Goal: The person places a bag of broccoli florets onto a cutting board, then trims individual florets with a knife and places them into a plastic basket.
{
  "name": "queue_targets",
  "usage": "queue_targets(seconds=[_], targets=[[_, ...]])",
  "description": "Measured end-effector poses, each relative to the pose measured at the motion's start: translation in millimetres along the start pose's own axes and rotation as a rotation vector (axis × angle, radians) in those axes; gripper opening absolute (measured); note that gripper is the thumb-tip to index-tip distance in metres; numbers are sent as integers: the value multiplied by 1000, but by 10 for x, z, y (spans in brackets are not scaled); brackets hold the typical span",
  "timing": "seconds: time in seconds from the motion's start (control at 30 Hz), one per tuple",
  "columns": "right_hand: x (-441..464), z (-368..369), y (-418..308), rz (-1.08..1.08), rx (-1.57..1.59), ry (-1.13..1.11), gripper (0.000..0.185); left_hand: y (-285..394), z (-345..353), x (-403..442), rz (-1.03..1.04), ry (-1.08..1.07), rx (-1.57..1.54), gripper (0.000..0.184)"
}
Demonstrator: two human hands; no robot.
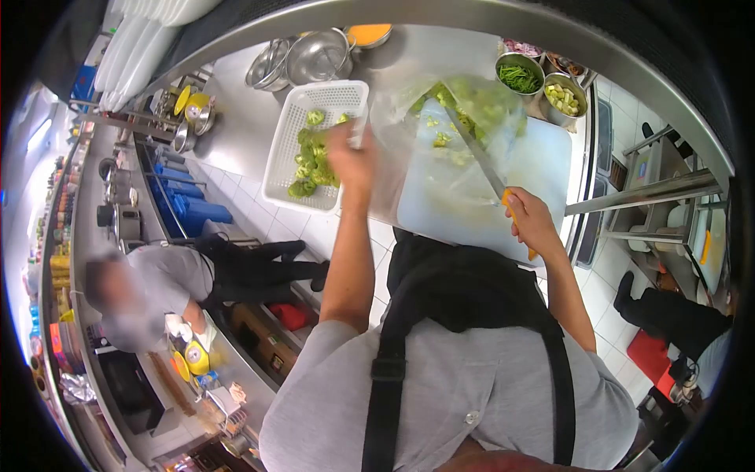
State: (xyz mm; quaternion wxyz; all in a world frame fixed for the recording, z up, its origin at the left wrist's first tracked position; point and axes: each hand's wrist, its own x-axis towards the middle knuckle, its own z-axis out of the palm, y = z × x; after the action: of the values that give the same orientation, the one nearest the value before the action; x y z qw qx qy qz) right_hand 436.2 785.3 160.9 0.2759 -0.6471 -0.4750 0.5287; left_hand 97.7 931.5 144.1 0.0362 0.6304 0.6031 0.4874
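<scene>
Broccoli (314,163) beside left hand (351,157), grip unclear; right hand (532,220) clamped around knife (480,156).

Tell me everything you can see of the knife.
The knife has a long, straight-looking grey metal blade and a yellow-orange handle, seemingly plastic. The right hand grips the handle, whose butt end shows below the fist. The blade slants forward and to the left over the pale cutting board, across the area of the clear plastic bag, its tip near the broccoli. Whether the blade touches bag or board cannot be told.
</scene>
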Motion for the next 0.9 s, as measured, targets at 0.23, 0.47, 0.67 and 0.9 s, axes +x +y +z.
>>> queue_targets(seconds=[0.23,0.47,0.67,0.9], targets=[[-230,-59,-3,29,64,6,35,539,550,-790,249,-609,38,17],[-162,-28,113,-17,124,-2,36,594,615,-795,-43,-725,165,22],[-67,-3,136,-18,105,-14,36,656,821,-761,76,-769,207,34],[-150,-46,164,-45,145,28,37,510,731,-766,-71,-435,-170,22]])
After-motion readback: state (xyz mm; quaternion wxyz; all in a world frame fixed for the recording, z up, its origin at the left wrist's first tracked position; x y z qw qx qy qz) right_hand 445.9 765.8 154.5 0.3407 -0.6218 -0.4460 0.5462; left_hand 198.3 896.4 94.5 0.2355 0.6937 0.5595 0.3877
